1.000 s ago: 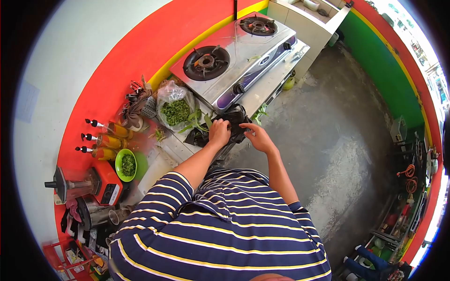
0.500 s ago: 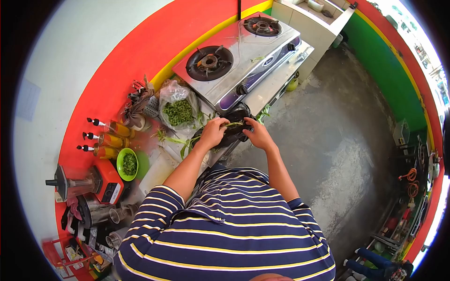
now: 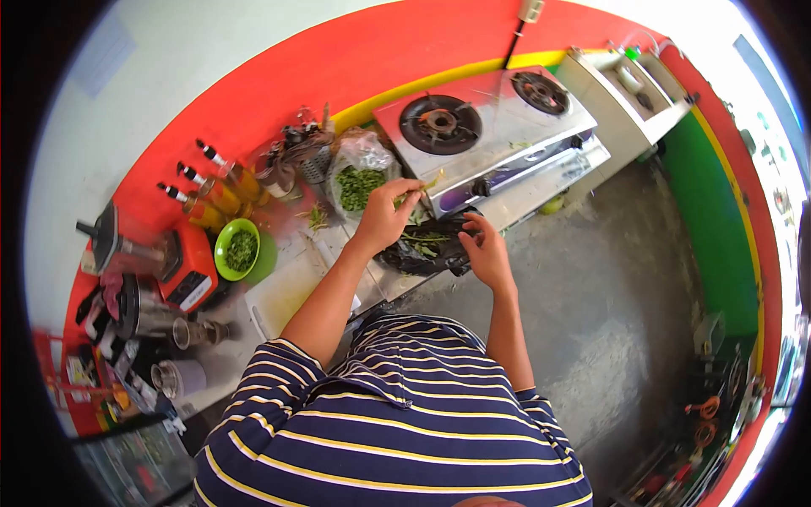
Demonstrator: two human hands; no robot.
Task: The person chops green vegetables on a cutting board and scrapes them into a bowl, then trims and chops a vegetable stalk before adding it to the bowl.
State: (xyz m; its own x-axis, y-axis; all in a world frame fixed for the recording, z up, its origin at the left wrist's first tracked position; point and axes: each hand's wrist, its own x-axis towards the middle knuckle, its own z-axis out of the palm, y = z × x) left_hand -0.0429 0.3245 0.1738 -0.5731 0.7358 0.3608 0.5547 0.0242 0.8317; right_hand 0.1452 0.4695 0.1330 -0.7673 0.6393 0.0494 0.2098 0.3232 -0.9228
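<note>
My left hand (image 3: 390, 218) is raised over the worktop with its fingertips pinching a thin yellow-green plant stalk (image 3: 435, 179) close to the stove's front corner. Below and to the right of it lies a crumpled black plastic bag (image 3: 410, 260), its mouth spread wide with green leaves and stems (image 3: 429, 243) inside. At the bag's right rim is my right hand (image 3: 488, 252), fingers curled on the plastic. Just left of my left hand stands a clear plastic bag (image 3: 369, 152) of chopped greens (image 3: 358, 188).
A two-burner gas stove (image 3: 481, 127) stands along the wall, with a sink (image 3: 635, 84) beyond. Leftward are a green bowl (image 3: 238, 250) of chopped greens, bottles (image 3: 221, 198) of yellow liquid, a red blender (image 3: 187, 269) and a white cutting board (image 3: 283, 297).
My left hand has lifted away from the black bag with the stalk, toward the stove corner. My right hand stays at the bag's rim. The view has turned leftward.
</note>
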